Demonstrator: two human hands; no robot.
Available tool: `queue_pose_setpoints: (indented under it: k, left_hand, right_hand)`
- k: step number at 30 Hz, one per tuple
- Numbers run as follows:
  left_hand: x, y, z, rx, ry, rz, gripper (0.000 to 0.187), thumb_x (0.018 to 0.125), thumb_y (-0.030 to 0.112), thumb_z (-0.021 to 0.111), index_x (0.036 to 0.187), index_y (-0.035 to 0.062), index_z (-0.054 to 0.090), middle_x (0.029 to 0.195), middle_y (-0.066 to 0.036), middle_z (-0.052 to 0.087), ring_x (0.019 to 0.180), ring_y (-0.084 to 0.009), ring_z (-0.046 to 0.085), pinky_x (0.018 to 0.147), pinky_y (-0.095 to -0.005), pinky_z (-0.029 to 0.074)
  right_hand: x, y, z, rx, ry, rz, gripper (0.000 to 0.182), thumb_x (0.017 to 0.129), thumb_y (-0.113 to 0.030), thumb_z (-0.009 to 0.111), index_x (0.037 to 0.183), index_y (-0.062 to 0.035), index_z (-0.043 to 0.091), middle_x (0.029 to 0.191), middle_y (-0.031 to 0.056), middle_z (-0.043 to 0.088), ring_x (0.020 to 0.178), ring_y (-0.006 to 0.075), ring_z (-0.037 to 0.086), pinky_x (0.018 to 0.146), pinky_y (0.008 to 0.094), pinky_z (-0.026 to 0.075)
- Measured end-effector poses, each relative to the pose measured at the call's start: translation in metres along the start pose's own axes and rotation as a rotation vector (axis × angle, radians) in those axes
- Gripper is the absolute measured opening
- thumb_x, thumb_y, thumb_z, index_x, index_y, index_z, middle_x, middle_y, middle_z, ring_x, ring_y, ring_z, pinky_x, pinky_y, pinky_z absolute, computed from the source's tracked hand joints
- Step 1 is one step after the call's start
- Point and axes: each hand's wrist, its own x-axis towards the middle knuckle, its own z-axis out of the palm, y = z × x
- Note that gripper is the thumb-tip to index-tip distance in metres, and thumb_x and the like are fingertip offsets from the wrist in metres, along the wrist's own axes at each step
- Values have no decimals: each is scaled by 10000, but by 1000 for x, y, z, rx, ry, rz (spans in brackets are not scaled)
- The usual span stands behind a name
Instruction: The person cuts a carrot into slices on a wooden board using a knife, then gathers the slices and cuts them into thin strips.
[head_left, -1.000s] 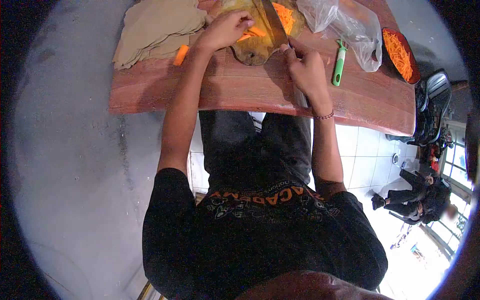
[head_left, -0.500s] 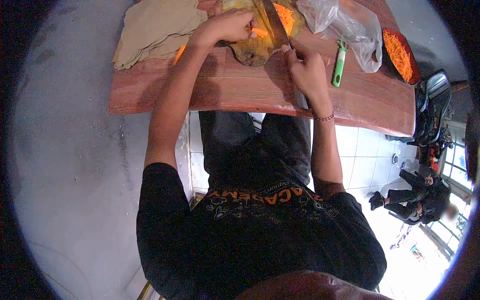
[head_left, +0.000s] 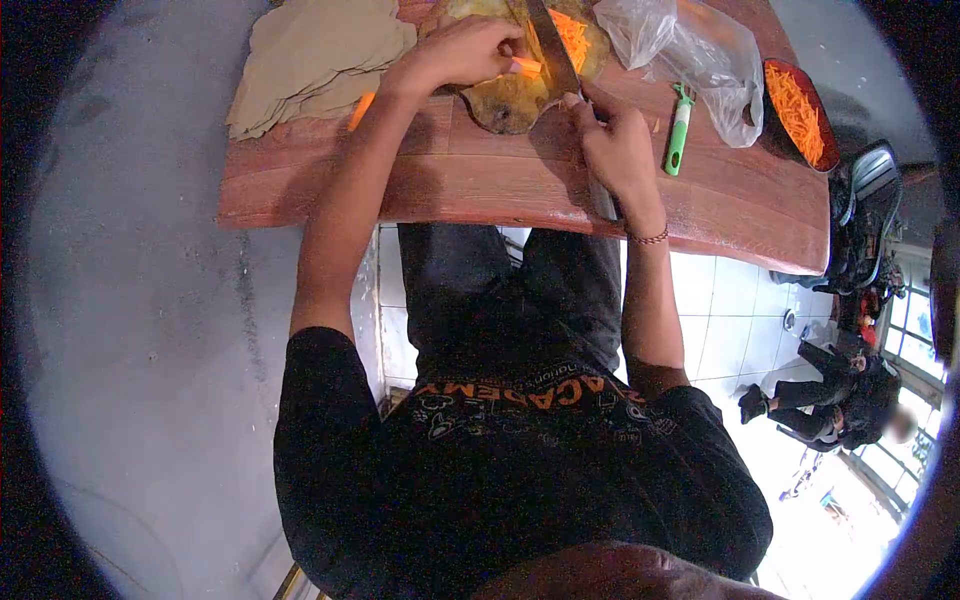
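My right hand (head_left: 618, 145) is closed round the handle of a large knife (head_left: 555, 48), whose blade reaches across a wooden cutting board (head_left: 503, 112). My left hand (head_left: 468, 52) is closed with bent fingers on a piece of carrot (head_left: 527, 67) lying on the board, just left of the blade. Thin carrot shreds (head_left: 572, 40) are heaped on the board, right of the blade. Another carrot piece (head_left: 361, 110) lies on the table by my left forearm, partly hidden.
Thin brown sheets (head_left: 315, 60) are stacked at the table's left. A green-and-white peeler (head_left: 678, 135) and a clear plastic bag (head_left: 715, 55) lie right of the board. A red-rimmed dish (head_left: 826, 158) holds shredded carrot at the right edge. Farther off, a person (head_left: 850, 390) sits.
My left hand has shifted slightly right, with the carrot piece nearer the blade. My right hand and the knife look almost the same.
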Motion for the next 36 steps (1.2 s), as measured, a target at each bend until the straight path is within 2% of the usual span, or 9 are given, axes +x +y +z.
queue_pose_setpoints:
  k: [3,7,9,21,24,27,31,34,36]
  left_hand:
    - [-2,1,2,-31,116,-41,245,842,231,698,1015,64,653,906,-108,702,871,-293,674,772,-439,509]
    - [-1,-2,2,-87,54,-102,231,855,231,695,1017,70,660,968,-110,700,916,-296,667,816,-431,504]
    - [-3,-6,8,-28,296,50,301,861,272,732,1093,96,656,1076,-120,661,979,-288,650,841,-398,524]
    - [-7,12,-4,141,-90,12,428,898,370,667,1166,46,587,1229,-141,575,1237,-365,489,1032,-471,397]
    - [-13,12,5,234,-7,24,426,916,355,646,1190,39,563,1276,-163,543,1272,-369,456,1044,-459,388]
    - [-10,-13,23,239,253,106,401,925,338,639,1166,27,561,1292,-180,522,1276,-368,452,1046,-523,361]
    - [2,-35,27,142,220,154,392,930,321,633,1161,15,553,1253,-187,547,1249,-369,477,1031,-535,361]
    - [5,-27,22,156,52,25,349,928,285,636,1150,28,554,1201,-171,582,1208,-353,516,1013,-510,383]
    - [2,-20,19,195,111,12,278,918,215,639,1121,40,563,1143,-151,614,1125,-333,573,964,-444,437]
  right_hand:
    - [-1,-2,-1,-2,4,3,345,948,-297,588,1122,-11,672,884,288,667,855,436,672,720,447,515]
    - [-1,-4,-3,-11,-22,45,348,947,-298,591,1140,-18,670,891,286,670,858,433,675,722,446,518]
    - [-1,-3,-3,12,-12,21,347,945,-295,592,1144,-22,670,897,284,672,860,432,675,726,447,518]
    - [0,6,0,0,35,-70,326,946,-290,586,1139,-43,677,910,284,670,886,439,668,730,450,527]
    - [-3,3,-1,1,46,-69,327,947,-293,586,1124,-34,678,895,284,670,877,438,671,723,455,525]
    - [-2,4,-3,10,42,-55,327,948,-294,586,1111,-26,677,878,284,668,860,441,671,713,461,521]
    - [0,4,-2,7,30,-67,320,949,-287,581,1095,-18,677,864,286,665,841,443,672,703,467,517]
    - [-1,4,-2,24,-14,4,316,950,-285,578,1076,-12,677,868,286,665,844,445,670,706,475,515]
    - [-2,7,0,23,14,-33,319,950,-289,579,1074,-12,677,868,285,665,845,449,666,711,477,515]
